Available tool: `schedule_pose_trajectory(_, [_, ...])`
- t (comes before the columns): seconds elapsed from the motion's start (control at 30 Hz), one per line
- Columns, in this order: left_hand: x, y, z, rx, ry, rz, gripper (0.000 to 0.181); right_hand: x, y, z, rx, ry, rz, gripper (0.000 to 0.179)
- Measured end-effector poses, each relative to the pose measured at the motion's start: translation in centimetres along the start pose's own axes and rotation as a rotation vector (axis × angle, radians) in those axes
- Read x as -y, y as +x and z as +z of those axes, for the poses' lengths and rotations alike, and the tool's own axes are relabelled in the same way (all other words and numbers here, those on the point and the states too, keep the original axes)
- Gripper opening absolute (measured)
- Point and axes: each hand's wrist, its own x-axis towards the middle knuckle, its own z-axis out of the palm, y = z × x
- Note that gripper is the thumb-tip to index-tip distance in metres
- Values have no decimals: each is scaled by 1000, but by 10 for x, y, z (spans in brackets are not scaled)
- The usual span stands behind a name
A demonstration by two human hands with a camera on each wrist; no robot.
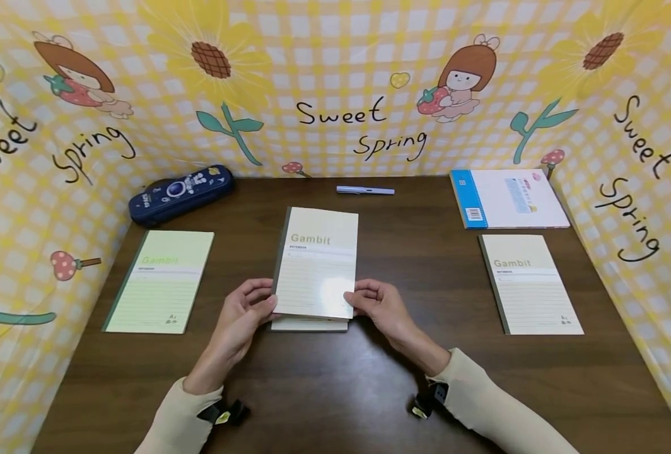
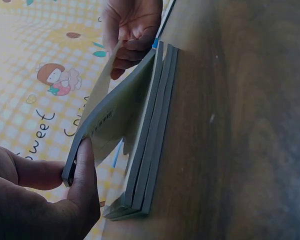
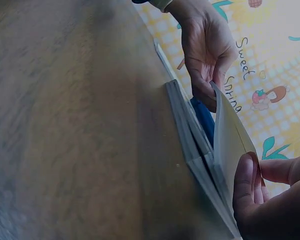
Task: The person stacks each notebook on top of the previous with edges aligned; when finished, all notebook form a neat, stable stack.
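A cream Gambit notebook [image 1: 318, 265] with a dark spine is held tilted at the middle of the table, its near edge raised. My left hand [image 1: 238, 320] pinches the near corner on its spine side between thumb and fingers. On the opposite edge, my right hand [image 1: 385, 310] pinches the near corner. Beneath it lies a stack of like notebooks [image 1: 309, 325], mostly covered in the head view. The left wrist view shows the stacked spines [image 2: 157, 130] and the gap under the lifted notebook [image 2: 107, 95], which bends slightly.
One Gambit notebook [image 1: 162, 284] lies at the left and another [image 1: 531, 287] at the right. Along the back are a navy pencil case [image 1: 182, 194], a blue pen [image 1: 365, 190] and a white-and-blue book [image 1: 511, 198]. Patterned cloth [image 1: 335, 75] encloses the brown table [image 1: 335, 391].
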Motion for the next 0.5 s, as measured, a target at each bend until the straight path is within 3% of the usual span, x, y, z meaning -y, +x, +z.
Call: schedule_pose_trajectory(0.5, [11,-6,-10,-7,101,-43,43,-16,6,0,69,-33,-32,28])
